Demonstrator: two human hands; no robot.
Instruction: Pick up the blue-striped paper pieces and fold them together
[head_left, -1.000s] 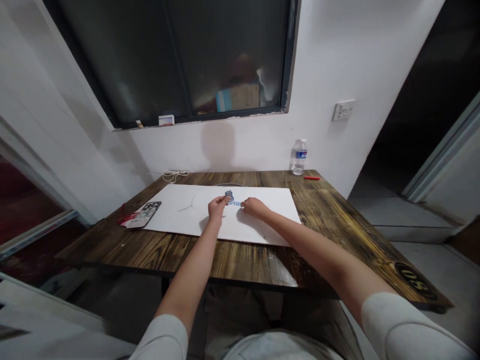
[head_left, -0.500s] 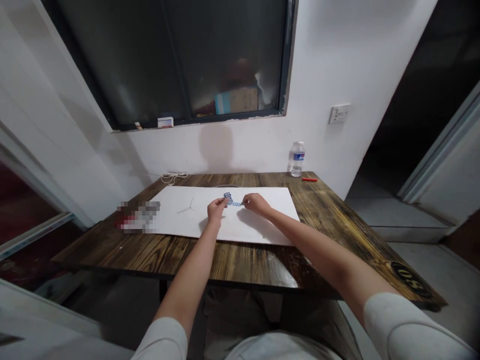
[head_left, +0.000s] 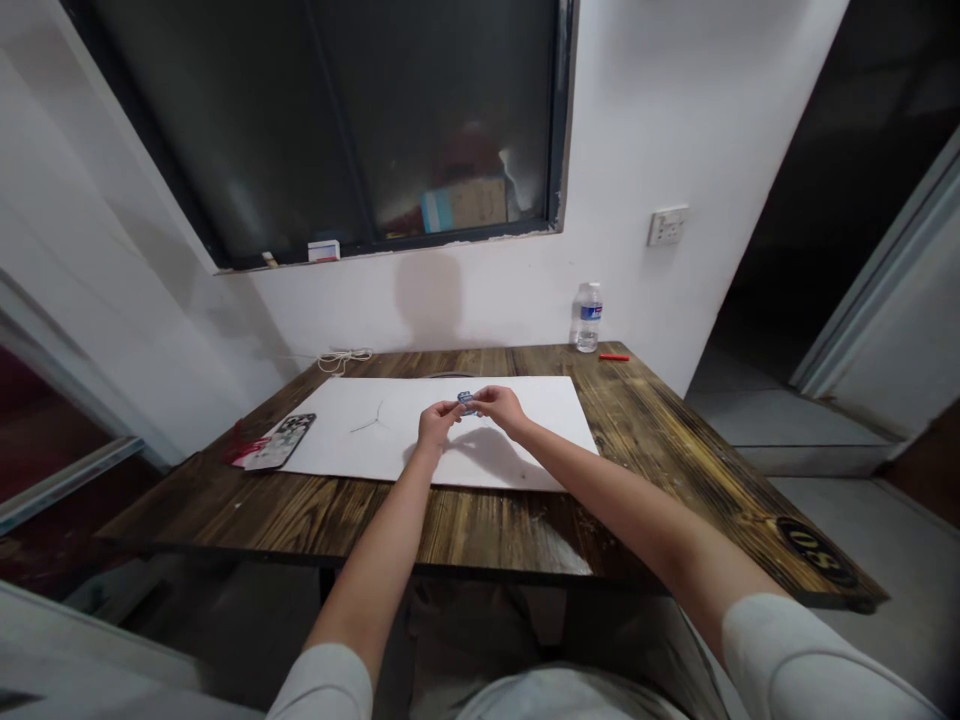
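Note:
My left hand (head_left: 435,424) and my right hand (head_left: 500,406) meet above a large white sheet (head_left: 540,440) on the wooden table (head_left: 637,440). Both pinch a small blue-and-white patterned piece (head_left: 466,401) between their fingertips, held just off the sheet. The piece is too small to make out in detail. A thin three-armed wire shape (head_left: 373,420) lies on the sheet to the left of my left hand.
A phone (head_left: 283,440) lies at the sheet's left end, over something red. A water bottle (head_left: 587,317) and a red pen (head_left: 614,357) sit at the back right by the wall. A coiled white cord (head_left: 341,357) lies at the back left. The dark window is above.
The blue piece was stretched out between my hands on the sheet; now my hands have come together and hold it bunched and slightly raised. The view has shifted a little.

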